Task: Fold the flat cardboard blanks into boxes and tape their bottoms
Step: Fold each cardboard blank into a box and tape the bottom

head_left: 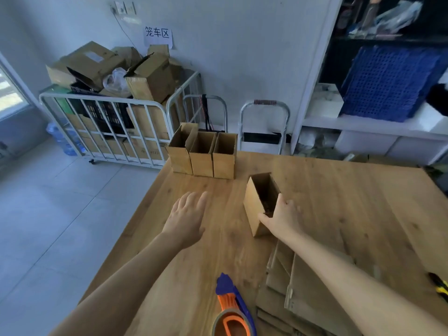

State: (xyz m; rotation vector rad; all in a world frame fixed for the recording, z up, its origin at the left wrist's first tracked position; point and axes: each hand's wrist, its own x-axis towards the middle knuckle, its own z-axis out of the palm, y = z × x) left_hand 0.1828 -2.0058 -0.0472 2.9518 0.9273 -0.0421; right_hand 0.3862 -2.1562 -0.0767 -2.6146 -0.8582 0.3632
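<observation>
Tape dispenser [230, 309] nearest; left hand [187, 215] outstretched, fingers [194, 198] straight, slightly apart; right hand [284, 220], fingers clamped round open-topped box [254, 202].

A wooden table [351, 202] is stretching out beneath the left hand [188, 214] and the right hand [283, 219]. Far to the left of the left hand, daylight is coming through a window [9, 93] and a pale tiled floor [48, 214] is spreading out. Beyond the left hand a white metal cage cart [104, 127] is standing against a pale wall [242, 57], where a paper sign [157, 35] is hanging. Beyond and to the right of the right hand, white shelving [363, 123] is holding a blue crate [388, 86].
</observation>
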